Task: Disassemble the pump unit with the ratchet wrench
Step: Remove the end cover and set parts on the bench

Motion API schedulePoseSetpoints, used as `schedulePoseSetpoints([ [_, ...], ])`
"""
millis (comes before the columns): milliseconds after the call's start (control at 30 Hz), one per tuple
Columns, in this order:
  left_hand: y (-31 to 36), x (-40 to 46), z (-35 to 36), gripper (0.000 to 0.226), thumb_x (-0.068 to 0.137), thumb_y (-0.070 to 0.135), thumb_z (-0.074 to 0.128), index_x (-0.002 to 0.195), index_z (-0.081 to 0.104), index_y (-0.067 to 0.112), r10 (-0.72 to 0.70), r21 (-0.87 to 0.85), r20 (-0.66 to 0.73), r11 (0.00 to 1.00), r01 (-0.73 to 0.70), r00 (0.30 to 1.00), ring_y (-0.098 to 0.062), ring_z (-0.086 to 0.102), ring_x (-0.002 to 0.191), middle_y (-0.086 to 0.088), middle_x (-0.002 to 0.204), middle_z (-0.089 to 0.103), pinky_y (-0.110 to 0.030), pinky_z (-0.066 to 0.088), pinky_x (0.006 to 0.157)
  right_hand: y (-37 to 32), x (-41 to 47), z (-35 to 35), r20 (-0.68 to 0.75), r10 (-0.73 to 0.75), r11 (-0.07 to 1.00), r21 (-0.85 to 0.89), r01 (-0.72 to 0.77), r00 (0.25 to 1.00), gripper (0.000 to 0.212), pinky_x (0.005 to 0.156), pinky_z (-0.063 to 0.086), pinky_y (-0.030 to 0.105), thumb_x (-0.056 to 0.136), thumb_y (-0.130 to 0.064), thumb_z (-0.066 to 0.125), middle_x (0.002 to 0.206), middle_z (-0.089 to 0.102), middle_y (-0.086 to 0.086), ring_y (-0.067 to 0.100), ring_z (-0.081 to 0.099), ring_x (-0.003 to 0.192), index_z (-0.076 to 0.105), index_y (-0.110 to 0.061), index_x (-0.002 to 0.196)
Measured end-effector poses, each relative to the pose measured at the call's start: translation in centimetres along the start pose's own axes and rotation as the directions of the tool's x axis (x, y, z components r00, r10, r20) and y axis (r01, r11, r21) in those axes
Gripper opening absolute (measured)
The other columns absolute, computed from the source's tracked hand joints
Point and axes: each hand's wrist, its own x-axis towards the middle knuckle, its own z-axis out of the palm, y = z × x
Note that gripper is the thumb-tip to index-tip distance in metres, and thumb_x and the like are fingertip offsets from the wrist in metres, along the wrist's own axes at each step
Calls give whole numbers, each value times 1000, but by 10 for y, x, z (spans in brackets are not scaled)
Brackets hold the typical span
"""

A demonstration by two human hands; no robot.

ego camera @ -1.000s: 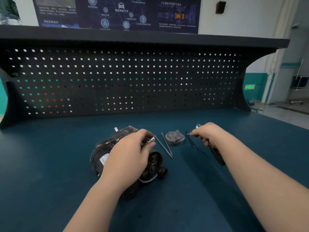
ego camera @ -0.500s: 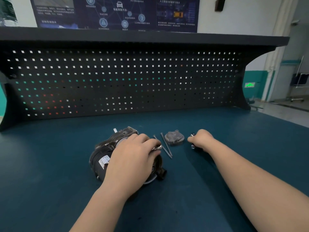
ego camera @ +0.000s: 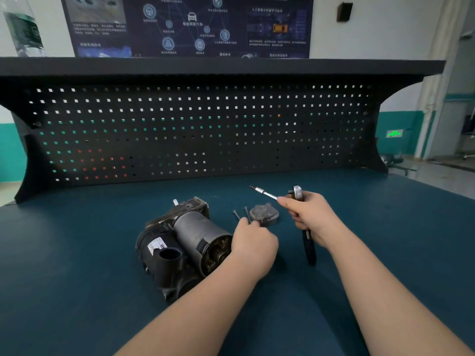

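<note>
I stand at a dark teal workbench backed by a black pegboard under a black shelf. A clear bottle stands on the shelf's left end. Above hangs a dark poster on a white wall; a green sign glows at right.

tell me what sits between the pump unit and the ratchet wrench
In the head view, the left hand, two long bolts and a round metal cover lie between pump unit and ratchet wrench.
</note>
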Motion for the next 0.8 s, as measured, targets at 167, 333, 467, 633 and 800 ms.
schedulePoseSetpoints([
  [167, 1, 3, 8, 25, 94, 13, 45, 113, 61, 15, -1, 100, 71, 995, -6, 997, -28, 46, 112, -6, 119, 61, -38, 28, 84, -2, 2, -6, 34, -22, 993, 117, 17, 999, 16, 35, 20, 18, 84, -9, 71, 47, 41, -9, 5, 29, 40, 59, -11, 74],
  [333, 2, -1, 7, 23, 95, 12, 43, 110, 61, 13, 17, 92, 76, 995, -24, 997, -27, 47, 108, -7, 115, 61, -36, 25, 78, -6, 0, -6, 88, -4, 994, 110, -6, 996, 13, 36, 20, 18, 84, -2, 66, 46, 44, -7, 6, 34, 39, 58, -6, 75],
  [467, 1, -3, 5, 23, 95, 11, 44, 109, 62, 14, 8, 77, 94, 997, -16, 996, -27, 49, 107, -7, 115, 62, -35, 24, 77, -9, -4, -6, 122, 24, 993, 115, -38, 992, 13, 35, 20, 19, 85, -2, 65, 47, 44, -4, 6, 33, 39, 57, -5, 75],
  [633, 1, -27, -17, 12, 78, 17, 62, 90, 62, 15, -138, -62, -302, 990, 125, 943, -29, 52, 92, -9, 95, 58, -34, 38, 77, -18, -12, -10, 231, 17, 995, 89, -38, 973, 18, 38, 15, 20, 86, -2, 63, 49, 37, -2, 7, 25, 40, 54, -8, 72],
  [800, -27, -52, -29, 22, 88, 31, 56, 104, 53, 16, -236, -258, -419, 957, 134, 877, -30, 61, 97, -6, 99, 61, -38, 43, 84, -37, -36, 0, 564, -48, 998, -10, 64, 825, 17, 41, 18, 20, 72, -7, 71, 48, 35, -4, 8, 24, 42, 64, -19, 62],
])
